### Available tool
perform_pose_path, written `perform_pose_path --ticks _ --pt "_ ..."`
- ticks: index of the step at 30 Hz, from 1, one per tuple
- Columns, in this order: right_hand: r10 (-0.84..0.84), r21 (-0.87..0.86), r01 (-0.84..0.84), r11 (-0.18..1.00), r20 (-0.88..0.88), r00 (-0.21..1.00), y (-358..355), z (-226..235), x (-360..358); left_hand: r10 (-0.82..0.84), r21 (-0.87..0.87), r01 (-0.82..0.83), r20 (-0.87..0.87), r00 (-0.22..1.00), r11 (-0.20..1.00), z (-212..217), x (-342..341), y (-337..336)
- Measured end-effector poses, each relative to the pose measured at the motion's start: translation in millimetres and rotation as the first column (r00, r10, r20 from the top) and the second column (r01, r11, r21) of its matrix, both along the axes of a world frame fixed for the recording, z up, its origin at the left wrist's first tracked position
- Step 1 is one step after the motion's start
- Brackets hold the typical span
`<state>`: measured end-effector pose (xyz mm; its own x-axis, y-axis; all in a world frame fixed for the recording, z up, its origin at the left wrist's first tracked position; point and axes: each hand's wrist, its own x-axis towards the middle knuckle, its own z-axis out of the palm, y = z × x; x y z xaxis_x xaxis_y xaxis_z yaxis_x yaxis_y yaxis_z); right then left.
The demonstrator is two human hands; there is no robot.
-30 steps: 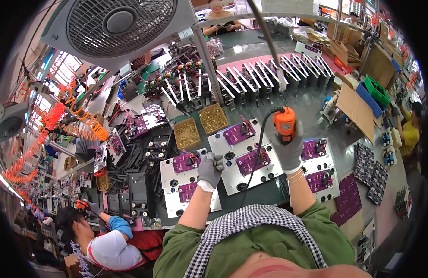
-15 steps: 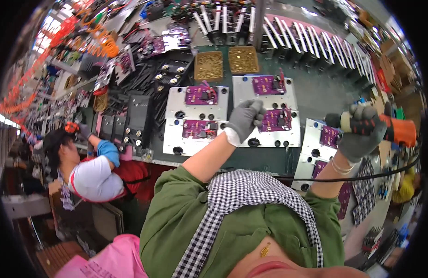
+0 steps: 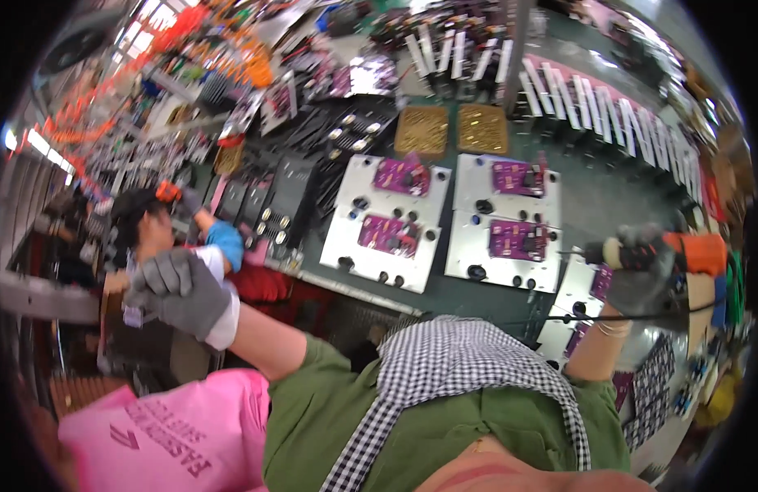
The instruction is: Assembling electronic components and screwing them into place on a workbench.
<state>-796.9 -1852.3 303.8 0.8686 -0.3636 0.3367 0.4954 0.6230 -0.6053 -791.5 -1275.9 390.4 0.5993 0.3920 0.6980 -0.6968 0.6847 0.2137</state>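
Green worktable (image 3: 617, 205): fills twelve to three o'clock of our view, under everything listed below.

Metal fixture plates (image 3: 502, 258): we count two large ones side by side at centre. Each carries two purple circuit boards (image 3: 517, 239), four in all. A further plate with purple boards lies at four o'clock, part hidden by our right arm.

Brass-coloured square trays (image 3: 422, 129): two, side by side at twelve o'clock, just above the plates; their contents are too small to tell.

Electric screwdriver (image 3: 670, 252): one, at three o'clock. Long axis roughly level, orange body to the right, dark tip pointing left toward the plates.

Right hand (image 3: 641, 271): grey glove, fingers wrapped around the screwdriver.

Left hand (image 3: 178, 291): grey glove, at nine o'clock, off the table, fingers curled together; whether it grips anything we cannot tell.
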Motion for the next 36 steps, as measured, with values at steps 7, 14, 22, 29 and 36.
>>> perform_pose_path --ticks 7,14,22,29,36 --pt "-0.226 0.008 0.229 0.973 0.190 0.955 51 28 9 -0.456 0.029 0.709 -0.746 0.484 0.705 -131 60 -214" --pt "-0.135 -0.079 0.159 0.984 0.251 0.959 73 31 -20 -0.394 -0.225 0.887 -0.918 -0.053 0.404 -149 13 -324" --pt "-0.100 -0.138 0.169 0.976 0.404 0.909 60 28 -31 -0.432 -0.155 0.918 -0.902 0.020 0.365 -138 18 -331" --pt "-0.252 -0.203 0.299 0.933 0.227 0.941 70 28 -32 -0.402 -0.048 0.921 -0.907 0.121 0.387 -139 24 -336" --pt "-0.401 -0.180 0.435 0.882 0.200 0.894 32 8 -7 -0.008 0.183 0.836 -0.976 0.219 0.517 -180 47 -337"
